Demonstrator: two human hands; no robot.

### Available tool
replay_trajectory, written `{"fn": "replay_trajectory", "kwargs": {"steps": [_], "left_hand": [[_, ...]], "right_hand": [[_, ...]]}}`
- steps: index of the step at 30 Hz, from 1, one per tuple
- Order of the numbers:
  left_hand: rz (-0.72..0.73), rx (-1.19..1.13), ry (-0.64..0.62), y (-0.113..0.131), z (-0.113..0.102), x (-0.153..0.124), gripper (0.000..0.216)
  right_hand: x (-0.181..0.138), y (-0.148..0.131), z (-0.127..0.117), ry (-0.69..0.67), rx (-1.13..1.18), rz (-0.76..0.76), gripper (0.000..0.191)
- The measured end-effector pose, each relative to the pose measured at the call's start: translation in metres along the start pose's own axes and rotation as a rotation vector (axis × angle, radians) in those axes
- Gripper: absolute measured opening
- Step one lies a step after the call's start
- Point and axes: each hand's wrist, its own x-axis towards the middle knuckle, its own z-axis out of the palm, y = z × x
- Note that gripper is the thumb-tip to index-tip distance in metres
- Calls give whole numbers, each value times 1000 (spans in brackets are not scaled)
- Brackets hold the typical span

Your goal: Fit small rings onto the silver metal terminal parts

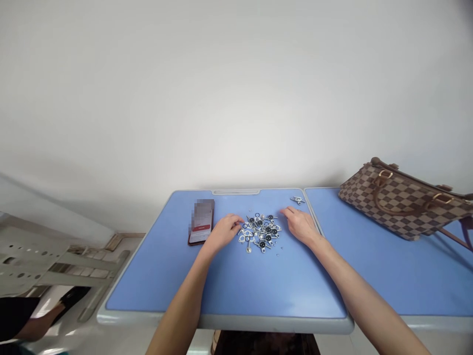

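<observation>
A pile of several small metal parts and black rings (260, 231) lies on the blue table (229, 281). My left hand (223, 230) rests on the table at the pile's left edge, fingers curled toward the parts; what they pinch, if anything, is too small to make out. My right hand (300, 224) lies flat on the table to the right of the pile, fingers stretched out and holding nothing. A small separate metal piece (297, 199) sits beyond my right hand near the table's far edge.
A phone (201, 222) with a red case lies left of my left hand. A brown checkered handbag (404, 199) stands on the adjoining blue table (388, 276) at the right. A white wall rises behind. Perforated metal framing (44, 261) sits lower left.
</observation>
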Motion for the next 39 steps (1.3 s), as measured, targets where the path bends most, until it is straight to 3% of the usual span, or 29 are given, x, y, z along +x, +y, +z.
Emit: {"fn": "replay_trajectory", "kwargs": {"steps": [4, 7, 11, 15, 24, 39], "left_hand": [[52, 104, 18, 5, 2, -2, 49], [87, 229, -5, 12, 5, -5, 56], [99, 316, 11, 16, 7, -7, 50], [78, 363, 45, 14, 5, -7, 53], [43, 419, 134, 13, -6, -6, 46], [2, 374, 193, 18, -14, -7, 34]], "right_hand": [[1, -8, 0, 9, -10, -114, 58], [3, -18, 3, 0, -18, -155, 56], [6, -28, 9, -9, -1, -150, 47], [6, -26, 11, 0, 62, -132, 52], [12, -14, 5, -45, -4, 34, 49], [13, -11, 6, -48, 11, 46, 47]]}}
